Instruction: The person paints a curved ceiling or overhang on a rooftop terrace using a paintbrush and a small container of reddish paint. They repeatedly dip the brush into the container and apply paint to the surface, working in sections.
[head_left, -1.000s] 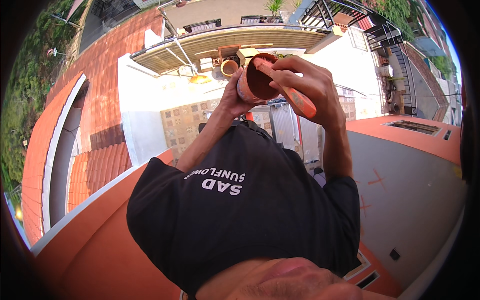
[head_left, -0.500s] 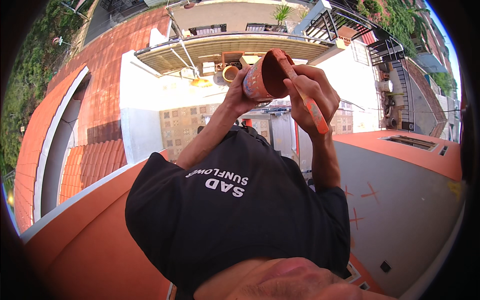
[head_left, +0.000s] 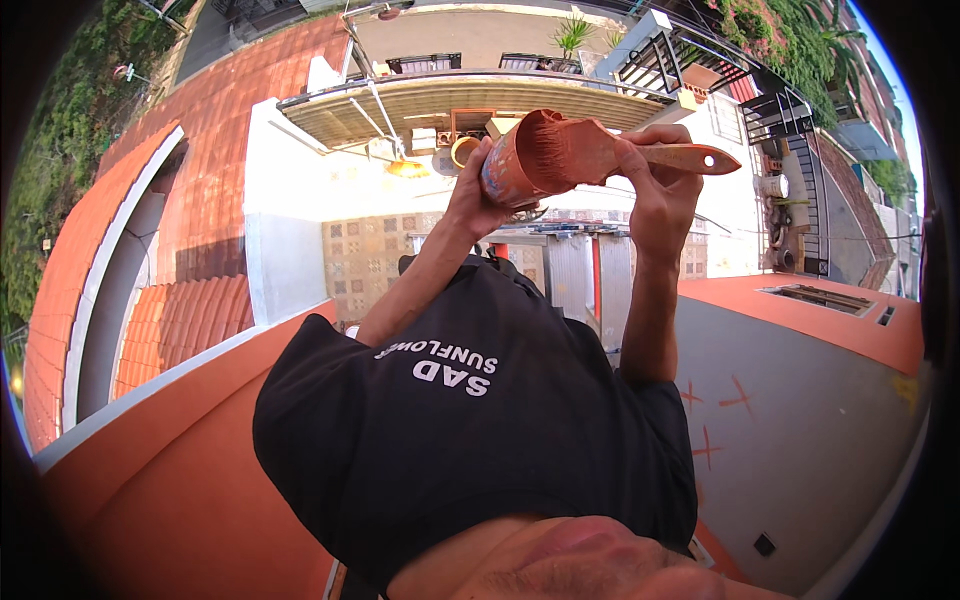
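Note:
In my left hand point(head_left: 472, 203) I hold a tilted paint pot point(head_left: 502, 172), its outside smeared with orange-red and bluish paint. The pot's mouth faces right, toward my other hand. A wide paintbrush point(head_left: 592, 148), its bristles and lower part coated in orange-red paint, is gripped by my right hand point(head_left: 660, 180) near the base of its handle. The bristles lie at the pot's mouth, partly inside the rim, and the handle points right. Whether the bristle tips press on the inner wall I cannot tell.
Below my hands stands a metal ladder-like structure point(head_left: 570, 275) over a patterned tile floor point(head_left: 372, 265). A yellow bucket point(head_left: 463, 152) and a broom point(head_left: 405, 168) are farther down. Orange wall point(head_left: 200, 470) lies to the left; a grey wall point(head_left: 800, 420) with orange crosses is at right.
My right hand has swung the paintbrush from slanting down-right to nearly level, with its broad face showing. My right hand has shifted slightly right; the paint pot stays nearly in place.

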